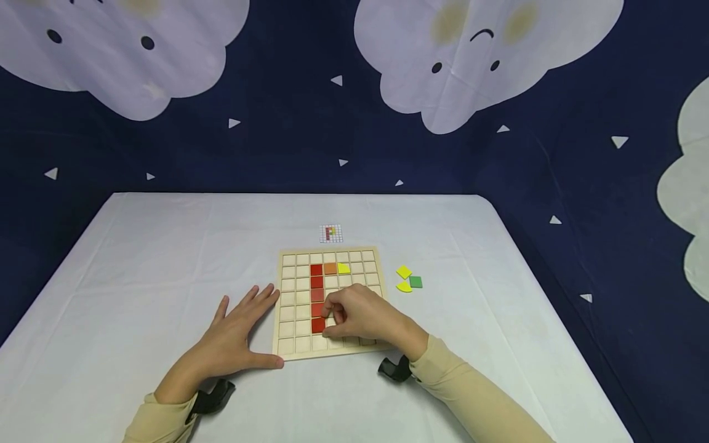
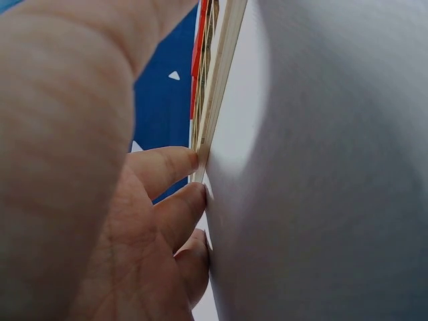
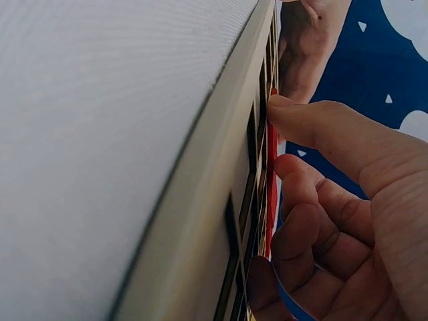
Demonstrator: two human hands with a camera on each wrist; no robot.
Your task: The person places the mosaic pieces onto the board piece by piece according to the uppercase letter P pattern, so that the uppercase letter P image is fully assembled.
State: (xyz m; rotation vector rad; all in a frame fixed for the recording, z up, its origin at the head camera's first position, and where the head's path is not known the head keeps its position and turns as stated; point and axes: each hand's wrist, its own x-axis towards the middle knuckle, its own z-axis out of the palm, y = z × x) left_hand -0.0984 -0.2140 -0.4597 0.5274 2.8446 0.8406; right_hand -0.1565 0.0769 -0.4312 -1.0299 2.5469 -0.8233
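Observation:
A wooden grid board (image 1: 288, 355) lies on the white table. Down its third column runs a line of several red tiles (image 1: 316, 282), with an orange tile (image 1: 330, 268) and a yellow tile with a curved side (image 1: 343, 268) beside the top one. My left hand (image 1: 235, 338) is spread flat at the board's left side, its fingertips and thumb against the edge. Over the board, my right hand (image 1: 362, 314) has its thumb and curled index finger at the lowest red tile (image 1: 318, 325). In the right wrist view, the thumb tip touches the red tile (image 3: 273, 127).
Right of the board lie a yellow square tile (image 1: 404, 272), a yellow curved tile (image 1: 404, 287) and a green tile (image 1: 416, 282). Behind it is a small pattern card (image 1: 331, 233). A dark blue cloth (image 1: 293, 141) with clouds hangs beyond the table.

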